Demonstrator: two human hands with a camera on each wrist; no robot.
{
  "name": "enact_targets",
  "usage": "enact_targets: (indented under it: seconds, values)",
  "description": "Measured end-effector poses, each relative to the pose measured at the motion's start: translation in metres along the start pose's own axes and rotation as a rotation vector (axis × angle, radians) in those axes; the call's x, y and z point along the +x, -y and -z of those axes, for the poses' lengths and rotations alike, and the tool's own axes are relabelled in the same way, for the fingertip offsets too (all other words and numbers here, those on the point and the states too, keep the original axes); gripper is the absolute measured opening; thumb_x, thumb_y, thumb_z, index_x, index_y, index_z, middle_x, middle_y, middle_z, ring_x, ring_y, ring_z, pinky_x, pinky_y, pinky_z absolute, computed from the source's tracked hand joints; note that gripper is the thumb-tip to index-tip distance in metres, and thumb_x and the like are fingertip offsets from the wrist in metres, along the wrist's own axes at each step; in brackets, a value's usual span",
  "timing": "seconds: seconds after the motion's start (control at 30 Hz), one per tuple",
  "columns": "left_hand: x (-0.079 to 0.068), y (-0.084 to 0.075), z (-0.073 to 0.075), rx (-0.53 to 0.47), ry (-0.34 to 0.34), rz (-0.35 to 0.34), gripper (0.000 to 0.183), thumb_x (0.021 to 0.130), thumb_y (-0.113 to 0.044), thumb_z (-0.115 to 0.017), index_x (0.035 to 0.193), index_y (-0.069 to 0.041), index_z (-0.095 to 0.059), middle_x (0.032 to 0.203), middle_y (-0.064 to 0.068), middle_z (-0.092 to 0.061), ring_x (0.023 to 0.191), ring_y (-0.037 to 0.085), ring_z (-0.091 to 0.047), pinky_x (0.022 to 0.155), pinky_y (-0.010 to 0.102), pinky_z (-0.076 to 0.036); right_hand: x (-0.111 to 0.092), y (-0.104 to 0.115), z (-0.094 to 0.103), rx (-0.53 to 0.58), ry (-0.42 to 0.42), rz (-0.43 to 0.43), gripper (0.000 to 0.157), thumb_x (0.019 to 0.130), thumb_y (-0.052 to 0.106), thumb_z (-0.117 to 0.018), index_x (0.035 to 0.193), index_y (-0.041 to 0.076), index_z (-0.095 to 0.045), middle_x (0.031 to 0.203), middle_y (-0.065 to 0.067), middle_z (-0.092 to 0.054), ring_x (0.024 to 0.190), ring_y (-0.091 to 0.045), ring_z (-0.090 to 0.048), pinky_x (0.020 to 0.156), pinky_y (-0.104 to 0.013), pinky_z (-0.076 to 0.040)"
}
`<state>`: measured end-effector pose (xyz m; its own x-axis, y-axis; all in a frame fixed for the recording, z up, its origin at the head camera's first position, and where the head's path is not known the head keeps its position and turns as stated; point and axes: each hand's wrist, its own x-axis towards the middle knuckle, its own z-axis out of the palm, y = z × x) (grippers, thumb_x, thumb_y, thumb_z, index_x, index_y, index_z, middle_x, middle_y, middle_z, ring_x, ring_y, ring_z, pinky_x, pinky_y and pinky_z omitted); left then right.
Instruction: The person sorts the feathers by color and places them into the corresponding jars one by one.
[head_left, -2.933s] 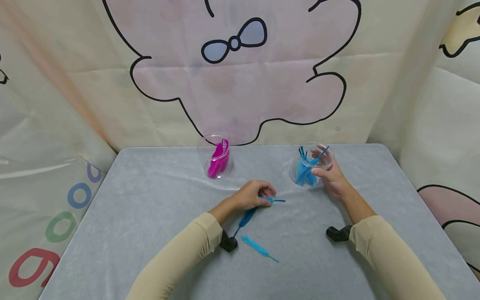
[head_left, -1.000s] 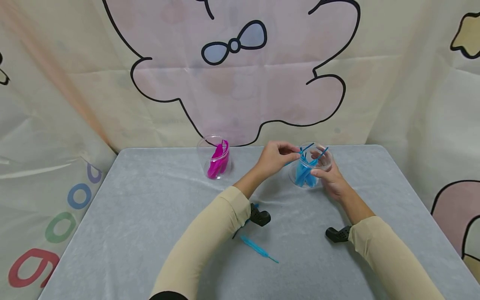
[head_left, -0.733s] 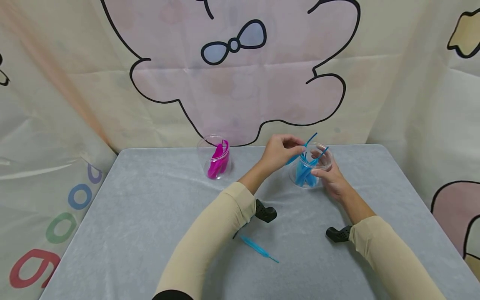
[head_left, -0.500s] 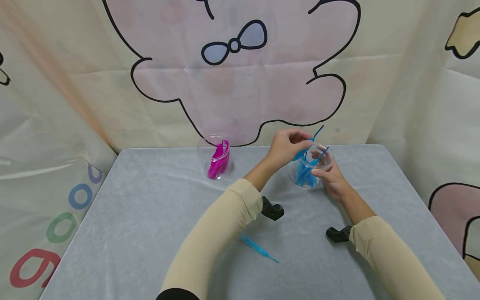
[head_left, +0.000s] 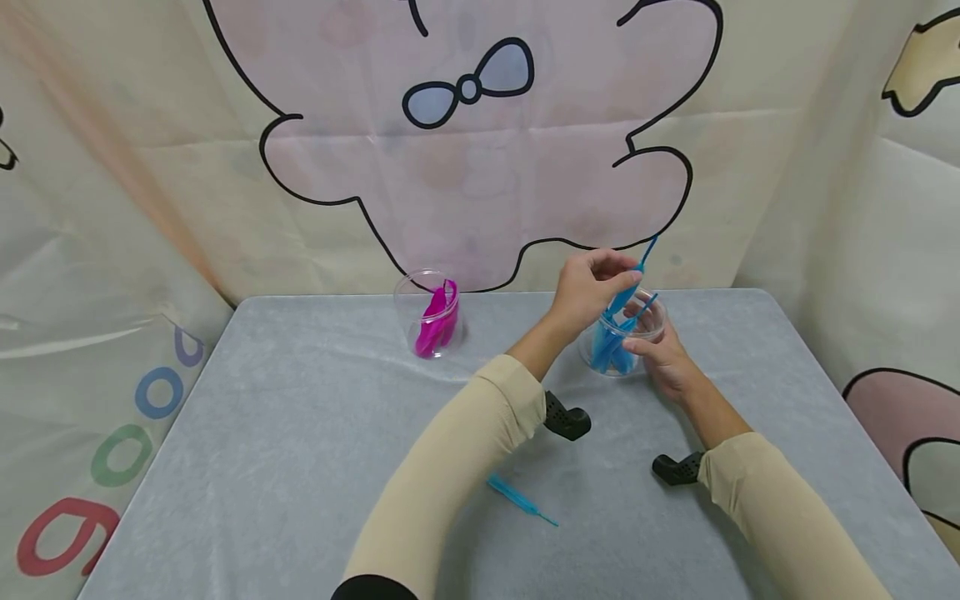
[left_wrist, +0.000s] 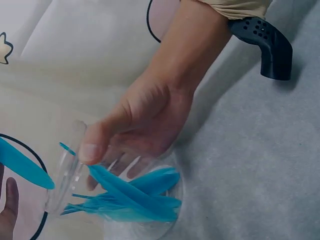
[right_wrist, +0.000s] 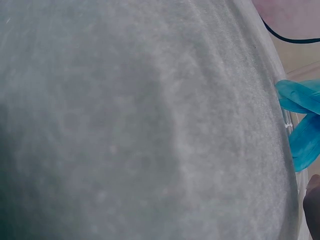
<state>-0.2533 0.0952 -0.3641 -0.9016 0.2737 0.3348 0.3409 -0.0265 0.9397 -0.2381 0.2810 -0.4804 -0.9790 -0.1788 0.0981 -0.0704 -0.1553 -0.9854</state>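
Observation:
My left hand pinches a blue feather near its quill, with the quill pointing up. The feather's broad end hangs down at the rim of a clear plastic cup. In the left wrist view this feather has its rounded tip at the cup's mouth. My right hand grips the cup from the right, thumb in front and fingers behind. Inside the cup lean several blue feathers, also partly visible as blue feathers at the right edge of the right wrist view.
A second clear cup with magenta feathers stands at the back, left of centre. One light blue feather lies on the grey tablecloth, close to my left sleeve. A printed curtain hangs behind the table.
My left hand has picked up a blue feather from the table and carried it right and up to the cup. Its sleeve now covers where a darker blue feather lay. The right hand stays on the cup.

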Motion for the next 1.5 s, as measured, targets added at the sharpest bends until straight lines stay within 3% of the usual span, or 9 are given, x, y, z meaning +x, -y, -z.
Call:
enact_targets:
  seconds: [0.13, 0.37, 0.7, 0.9, 1.27, 1.5]
  values:
    - [-0.002, 0.005, -0.002, 0.007, -0.009, 0.023, 0.013, 0.091, -0.009, -0.073, 0.102, -0.003, -0.074, 0.092, 0.004, -0.071, 0.078, 0.005, -0.061, 0.073, 0.017, -0.053, 0.001, 0.000, 0.000, -0.004, -0.001, 0.002, 0.071, 0.096, -0.001, -0.059, 0.152, 0.030, -0.028, 0.152, -0.010, -0.026, 0.143, -0.032, -0.013, 0.119, -0.055, -0.001]
    - [-0.005, 0.015, 0.000, 0.022, -0.026, 0.072, 0.012, 0.091, -0.009, -0.073, 0.102, -0.004, -0.074, 0.093, 0.005, -0.071, 0.078, 0.005, -0.061, 0.071, 0.017, -0.053, 0.001, 0.000, 0.000, -0.014, -0.009, -0.010, 0.070, 0.095, 0.000, -0.060, 0.151, 0.029, -0.029, 0.155, -0.008, -0.026, 0.143, -0.026, -0.016, 0.115, -0.043, -0.015]
    - [-0.007, 0.023, 0.002, 0.068, -0.028, 0.090, 0.011, 0.090, -0.008, -0.074, 0.100, -0.002, -0.074, 0.091, 0.004, -0.071, 0.077, 0.006, -0.061, 0.070, 0.017, -0.052, 0.001, -0.002, 0.002, 0.014, 0.021, 0.037, 0.069, 0.095, -0.004, -0.056, 0.151, 0.025, -0.029, 0.146, 0.001, -0.037, 0.139, -0.021, -0.022, 0.105, -0.032, -0.024]
    - [-0.009, 0.026, 0.004, 0.096, -0.029, 0.098, 0.010, 0.089, -0.006, -0.075, 0.098, -0.001, -0.074, 0.089, 0.006, -0.071, 0.074, 0.005, -0.060, 0.070, 0.016, -0.052, 0.002, -0.002, 0.001, 0.028, 0.015, 0.054, 0.070, 0.093, -0.007, -0.054, 0.151, 0.025, -0.031, 0.143, -0.001, -0.038, 0.137, -0.022, -0.023, 0.102, -0.031, -0.024]
    - [-0.011, 0.033, 0.008, 0.132, 0.017, 0.105, 0.012, 0.090, -0.007, -0.074, 0.100, -0.002, -0.074, 0.088, 0.001, -0.069, 0.076, 0.006, -0.062, 0.071, 0.016, -0.053, 0.002, -0.005, 0.000, 0.056, 0.019, 0.073, 0.070, 0.092, -0.008, -0.054, 0.150, 0.022, -0.031, 0.143, 0.000, -0.038, 0.137, -0.023, -0.024, 0.102, -0.027, -0.027]
    - [-0.012, 0.032, 0.010, 0.138, 0.048, 0.095, 0.013, 0.089, -0.004, -0.073, 0.102, -0.003, -0.073, 0.095, 0.006, -0.072, 0.080, 0.007, -0.064, 0.073, 0.016, -0.053, 0.003, -0.005, 0.001, 0.068, 0.020, 0.090, 0.070, 0.091, -0.009, -0.054, 0.150, 0.020, -0.030, 0.147, -0.007, -0.034, 0.135, -0.019, -0.025, 0.101, -0.026, -0.029]
